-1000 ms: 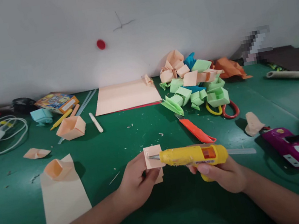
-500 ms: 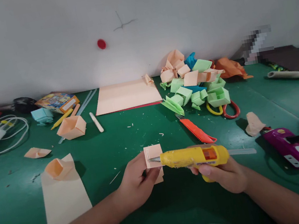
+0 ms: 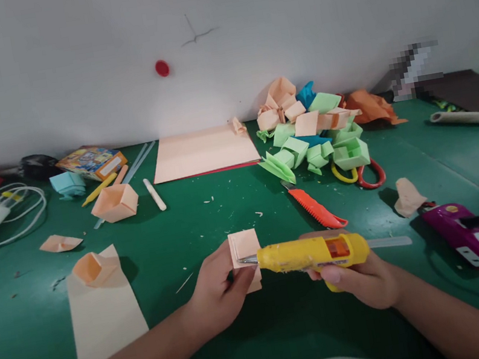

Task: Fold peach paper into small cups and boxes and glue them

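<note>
My left hand [image 3: 221,287] grips a small folded piece of peach paper [image 3: 245,244], its flat square face turned up. A thin line of glue seems to run along that face's left edge. My right hand [image 3: 358,282] is wrapped round a yellow hot glue gun [image 3: 298,253], pointed left. Its metal nozzle touches or almost touches the lower left part of the square. A clear glue stick [image 3: 390,242] juts out of the gun's rear. Some fingers of both hands are hidden behind what they hold.
An orange box cutter [image 3: 316,208] and scissors [image 3: 371,174] lie beyond the gun, before a heap of folded papers [image 3: 294,149]. Peach sheets [image 3: 202,152] lie by the wall. At left are a paper box [image 3: 115,203] and a sheet [image 3: 104,331]; at right, a purple power strip [image 3: 465,237].
The nozzle has shifted slightly down and left along the paper square's left edge. Both hands keep their hold.
</note>
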`<act>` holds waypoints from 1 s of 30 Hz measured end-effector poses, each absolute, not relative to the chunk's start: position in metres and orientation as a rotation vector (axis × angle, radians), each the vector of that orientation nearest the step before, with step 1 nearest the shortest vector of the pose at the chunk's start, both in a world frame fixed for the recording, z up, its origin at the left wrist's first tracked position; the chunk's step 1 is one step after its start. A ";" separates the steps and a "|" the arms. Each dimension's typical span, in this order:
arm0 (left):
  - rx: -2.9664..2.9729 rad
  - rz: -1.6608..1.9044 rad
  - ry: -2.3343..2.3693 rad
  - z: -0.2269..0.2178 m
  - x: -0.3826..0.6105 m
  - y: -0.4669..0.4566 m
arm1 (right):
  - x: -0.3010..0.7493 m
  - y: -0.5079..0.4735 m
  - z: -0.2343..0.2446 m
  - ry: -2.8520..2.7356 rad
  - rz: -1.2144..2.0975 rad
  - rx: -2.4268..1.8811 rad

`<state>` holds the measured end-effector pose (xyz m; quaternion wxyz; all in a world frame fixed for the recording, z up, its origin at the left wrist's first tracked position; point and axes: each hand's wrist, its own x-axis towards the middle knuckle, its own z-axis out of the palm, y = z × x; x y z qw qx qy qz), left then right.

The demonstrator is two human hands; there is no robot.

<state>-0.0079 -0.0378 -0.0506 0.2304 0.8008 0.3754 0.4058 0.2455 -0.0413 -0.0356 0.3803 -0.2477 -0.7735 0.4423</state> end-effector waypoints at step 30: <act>2.180 1.089 1.158 -0.050 -0.009 -0.041 | 0.251 -0.039 -0.035 -2.006 1.110 -0.650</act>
